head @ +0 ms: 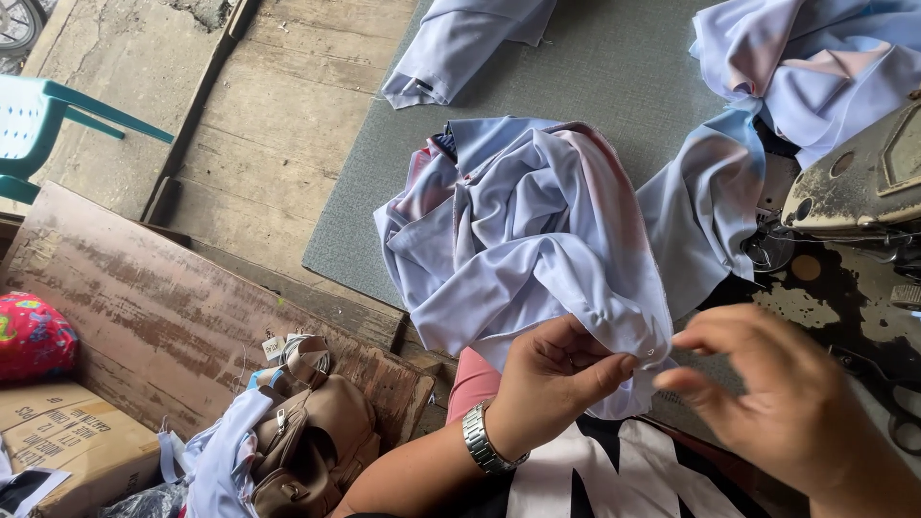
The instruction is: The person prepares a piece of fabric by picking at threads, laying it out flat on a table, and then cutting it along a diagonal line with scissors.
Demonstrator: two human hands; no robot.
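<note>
While the left hand (552,379) pinches the hem of the crumpled pale lilac fabric garment (518,230) between closed fingers, the right hand (767,393) hovers beside it, fingers loosely open and empty, and a brown leather handbag (312,432) sits buckled, contents hidden.

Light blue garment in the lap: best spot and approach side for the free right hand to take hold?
Likely the hemmed edge of the light blue garment, just right of where the left hand pinches it. That corner is folded flat and pulled out of the crumpled bulk, and the right hand is open close beside it, so come from the right.
</note>
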